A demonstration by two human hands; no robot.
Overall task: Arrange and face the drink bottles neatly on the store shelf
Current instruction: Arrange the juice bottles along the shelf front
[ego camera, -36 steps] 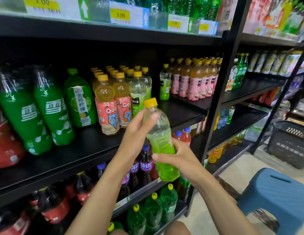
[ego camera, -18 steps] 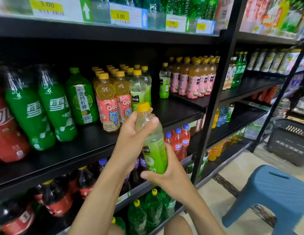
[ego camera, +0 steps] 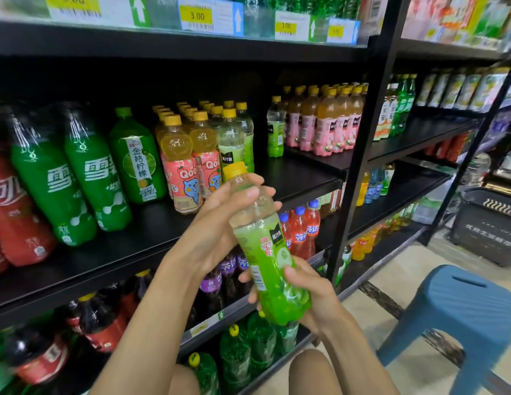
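head view: at centre a green bottle (ego camera: pixel 267 252) is held off the shelf (ego camera: pixel 151 240), tilted, its yellow cap (ego camera: pixel 234 169) pointing to 11 o'clock. the left hand (ego camera: pixel 217 226) curls round its clear upper part from 9 o'clock. the right hand (ego camera: pixel 311 292) grips its base from 4 o'clock. a blue stool (ego camera: pixel 462 306) stands at 4 o'clock.

Blue plastic stool (ego camera: pixel 459 306) on pale, perhaps tiled floor (ego camera: pixel 405 269), dark basket (ego camera: pixel 488 223) beyond.
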